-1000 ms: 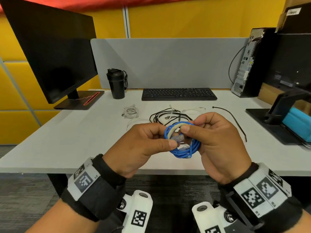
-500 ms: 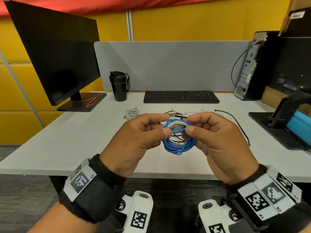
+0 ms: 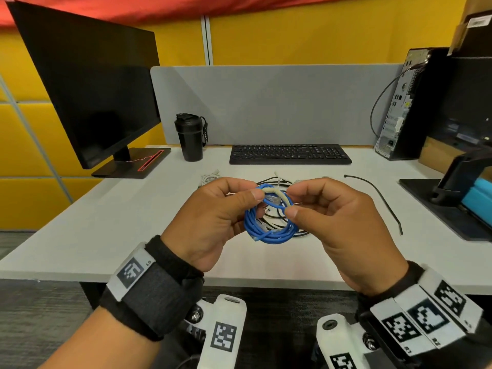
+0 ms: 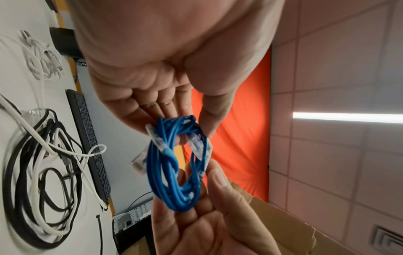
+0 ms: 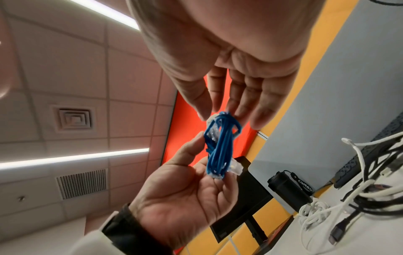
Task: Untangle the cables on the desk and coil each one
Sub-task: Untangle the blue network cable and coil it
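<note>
— Hands? Holding what?
— Left hand [image 3: 213,222] and right hand [image 3: 332,222] both pinch the blue coil [image 3: 269,219] at frame centre, fingers curled, above the desk [image 3: 106,225].
— Other cables?
— Tangle [image 4: 43,181] behind, before the keyboard [image 3: 290,154].

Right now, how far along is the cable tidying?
Done: a small white cable lies bundled on the desk. In hand: the blue network cable is coiled, and the left hand and right hand pinch a pale tie round it. Left: the black and white tangle is not yet sorted.
</note>
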`<action>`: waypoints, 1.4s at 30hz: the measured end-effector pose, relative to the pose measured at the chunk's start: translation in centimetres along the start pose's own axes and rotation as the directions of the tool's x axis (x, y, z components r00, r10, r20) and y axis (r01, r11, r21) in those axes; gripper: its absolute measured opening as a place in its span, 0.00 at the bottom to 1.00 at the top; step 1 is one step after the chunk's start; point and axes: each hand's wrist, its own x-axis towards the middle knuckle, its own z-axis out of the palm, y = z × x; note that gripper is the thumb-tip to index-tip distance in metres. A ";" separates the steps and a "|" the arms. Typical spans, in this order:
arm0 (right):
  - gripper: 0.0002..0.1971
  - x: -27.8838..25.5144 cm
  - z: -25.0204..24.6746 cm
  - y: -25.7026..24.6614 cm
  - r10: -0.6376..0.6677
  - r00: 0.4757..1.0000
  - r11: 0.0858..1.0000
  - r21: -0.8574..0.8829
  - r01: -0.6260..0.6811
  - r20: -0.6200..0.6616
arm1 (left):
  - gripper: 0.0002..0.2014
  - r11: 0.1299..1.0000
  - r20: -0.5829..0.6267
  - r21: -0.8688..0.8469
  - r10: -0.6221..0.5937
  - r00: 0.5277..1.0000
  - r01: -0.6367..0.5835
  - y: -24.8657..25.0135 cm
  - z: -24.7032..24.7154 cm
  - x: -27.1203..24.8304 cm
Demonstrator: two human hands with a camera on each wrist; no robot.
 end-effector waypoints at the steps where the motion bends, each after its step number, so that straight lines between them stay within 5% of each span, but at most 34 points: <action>1: 0.13 0.1 0.1 0.0 -0.002 1.000 1.000 -0.029 0.002 -0.007 | 0.17 1.000 -0.006 0.009 -0.003 1.000 0.003 0.0 0.1 0.1; 8: 0.12 1.9 0.1 -0.7 0.252 0.967 0.960 0.113 -0.255 0.039 | 0.19 0.999 -0.045 -0.048 0.007 0.999 -0.009 -0.5 0.4 0.4; 13: 0.14 1.4 1.2 -0.8 -0.064 0.997 0.938 -0.343 0.047 -0.039 | 0.17 0.982 -0.024 -0.179 -0.061 0.998 0.056 -1.4 0.5 0.5; 20: 0.12 1.7 1.1 0.5 -0.265 0.964 0.811 -0.549 0.201 -0.039 | 0.22 0.896 0.041 -0.413 -0.161 0.986 0.164 -2.0 1.0 0.8; 25: 0.06 1.8 0.4 0.8 -0.376 0.924 0.723 -0.603 0.337 0.065 | 0.22 0.953 0.004 -0.278 -0.121 0.993 0.117 -2.3 0.5 1.1; 28: 0.05 2.6 0.3 1.1 -0.309 0.950 0.789 -0.547 0.280 0.041 | 0.17 0.975 0.004 -0.205 -0.092 0.996 0.091 -2.2 0.3 1.3; 31: 0.15 3.5 0.4 1.4 -0.184 0.981 0.877 -0.441 0.191 0.058 | 0.14 0.991 0.021 -0.116 -0.062 0.998 0.064 -1.6 0.0 1.7; 38: 0.12 5.5 -0.4 0.7 -0.349 0.889 0.673 -0.581 0.458 0.297 | 0.04 0.983 0.023 0.165 0.078 0.997 -0.080 -0.3 -0.1 2.9; 42: 0.12 6.0 0.2 0.8 -0.446 0.842 0.609 -0.588 0.533 0.302 | 0.16 0.972 0.012 0.186 0.144 0.990 -0.143 -0.7 0.8 2.9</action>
